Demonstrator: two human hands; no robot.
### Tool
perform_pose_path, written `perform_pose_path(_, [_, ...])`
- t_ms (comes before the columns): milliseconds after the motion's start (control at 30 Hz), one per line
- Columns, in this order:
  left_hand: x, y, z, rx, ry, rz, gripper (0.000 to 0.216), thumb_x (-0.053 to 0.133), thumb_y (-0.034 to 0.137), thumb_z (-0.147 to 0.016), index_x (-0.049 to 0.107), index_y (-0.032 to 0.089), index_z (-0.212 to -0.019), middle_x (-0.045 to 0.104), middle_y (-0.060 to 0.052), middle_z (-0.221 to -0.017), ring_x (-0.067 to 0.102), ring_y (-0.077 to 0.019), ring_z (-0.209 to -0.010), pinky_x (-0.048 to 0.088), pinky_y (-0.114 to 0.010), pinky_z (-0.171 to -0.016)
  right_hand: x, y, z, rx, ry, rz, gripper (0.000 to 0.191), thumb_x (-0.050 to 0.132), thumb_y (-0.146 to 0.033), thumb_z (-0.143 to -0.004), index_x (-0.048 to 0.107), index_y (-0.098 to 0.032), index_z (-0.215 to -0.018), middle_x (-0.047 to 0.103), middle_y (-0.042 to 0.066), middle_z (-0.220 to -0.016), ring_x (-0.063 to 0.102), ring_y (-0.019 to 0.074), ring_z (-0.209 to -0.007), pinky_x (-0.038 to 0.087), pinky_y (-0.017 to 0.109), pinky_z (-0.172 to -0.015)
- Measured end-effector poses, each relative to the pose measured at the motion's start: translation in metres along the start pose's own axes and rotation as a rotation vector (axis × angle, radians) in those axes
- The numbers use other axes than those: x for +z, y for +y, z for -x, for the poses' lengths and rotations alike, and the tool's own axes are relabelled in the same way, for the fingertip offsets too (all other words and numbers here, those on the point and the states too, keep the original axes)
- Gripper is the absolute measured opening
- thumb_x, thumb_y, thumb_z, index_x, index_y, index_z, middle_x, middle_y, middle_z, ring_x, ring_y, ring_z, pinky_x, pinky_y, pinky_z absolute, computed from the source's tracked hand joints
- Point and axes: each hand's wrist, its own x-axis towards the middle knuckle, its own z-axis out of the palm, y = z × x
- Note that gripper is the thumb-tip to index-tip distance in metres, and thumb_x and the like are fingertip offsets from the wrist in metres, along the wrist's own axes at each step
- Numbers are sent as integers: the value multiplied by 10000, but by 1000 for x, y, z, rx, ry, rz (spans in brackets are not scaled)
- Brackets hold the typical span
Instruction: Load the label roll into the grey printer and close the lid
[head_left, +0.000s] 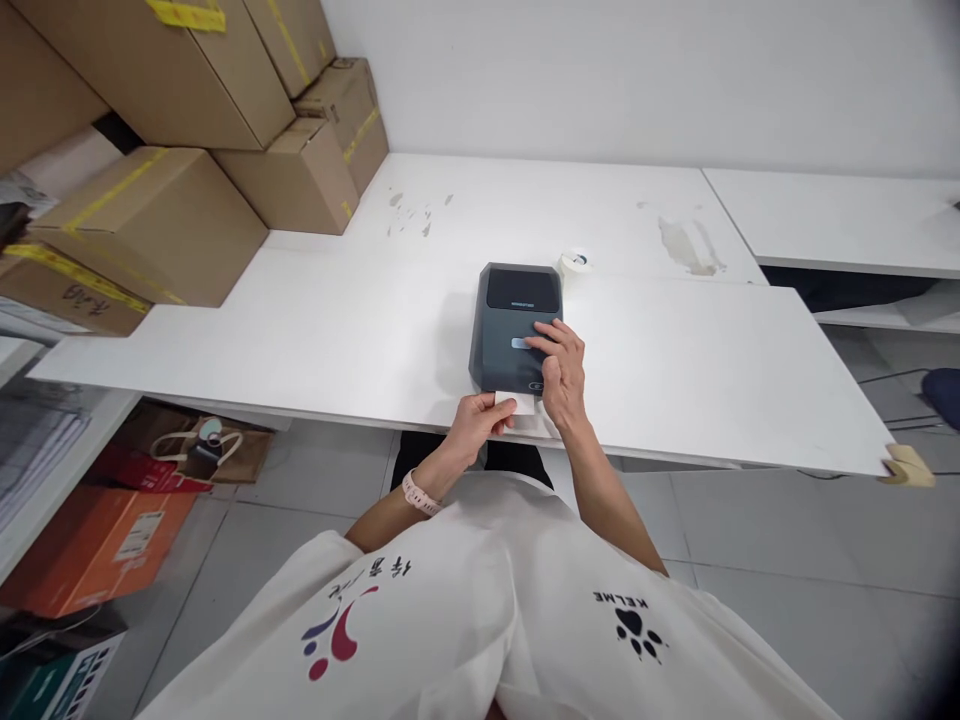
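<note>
A dark grey label printer (499,325) stands on the white table in front of me, with a black panel on its far part and a small light-coloured rectangle in the middle of its top. A white paper label (517,404) sticks out of its near edge. My left hand (480,418) pinches that label between thumb and fingers. On the printer's right side lies my right hand (562,368), its fingers apart on the top and one fingertip beside the light rectangle. A roll of white labels (574,265) is just behind the printer's right corner.
Cardboard boxes (157,220) with yellow tape are stacked on the left. The white table (690,370) runs along the wall, its near edge close to my body. A tan piece (909,466) is fixed at its right corner. An orange box (105,550) sits low at left.
</note>
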Motion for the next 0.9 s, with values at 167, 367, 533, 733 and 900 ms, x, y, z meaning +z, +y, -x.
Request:
perform_pose_path(167, [-8, -8, -5, 87, -3, -154, 438, 743, 565, -755, 648, 174, -582, 621, 5, -583, 486, -99, -557, 396, -269, -601, -10, -5, -4, -84, -76, 242, 362, 417, -434, -1071, 738, -311, -1185, 687, 45, -1393, 510, 265, -1437, 212, 535, -1263])
perform_pose_path(367, [-15, -4, -5, 92, -55, -243, 529, 664, 644, -827, 718, 167, -604, 690, -49, -625, 563, -140, -613, 430, -286, -633, -17, -9, 6, -83, -156, 282, 313, 489, -411, -1043, 655, -329, -1295, 597, 45, -1512, 402, 291, -1527, 141, 573, -1277])
perform_pose_path(533, [-43, 0, -1, 207, 192, -131, 673, 456, 679, -942, 663, 182, -538, 606, -42, -541, 541, -136, -553, 431, -294, -598, -13, -5, 17, -98, -69, 151, 552, 370, -504, -1041, 375, -319, -1561, 372, 114, -1666, 339, 335, -1560, 233, 624, -1247])
perform_pose_path(733, [-67, 41, -42, 298, 425, -214, 276, 638, 465, -870, 726, 203, -859, 702, -42, -794, 609, -163, -712, 445, -279, -620, -23, -14, -68, -173, 91, 48, 638, 236, -622, -1048, 278, -347, -1622, 381, 114, -1660, 401, 356, -1516, 297, 629, -1216])
perform_pose_path(900, [-46, 69, -91, 252, 302, -398, 636, 691, 490, -843, 582, 240, -1418, 579, -141, -1531, 565, -326, -1362, 498, -382, -976, -19, 2, -188, -53, 95, -51, 635, 167, -650, -1058, 254, -354, -1613, 523, 114, -1531, 616, 297, -1299, 460, 536, -1101])
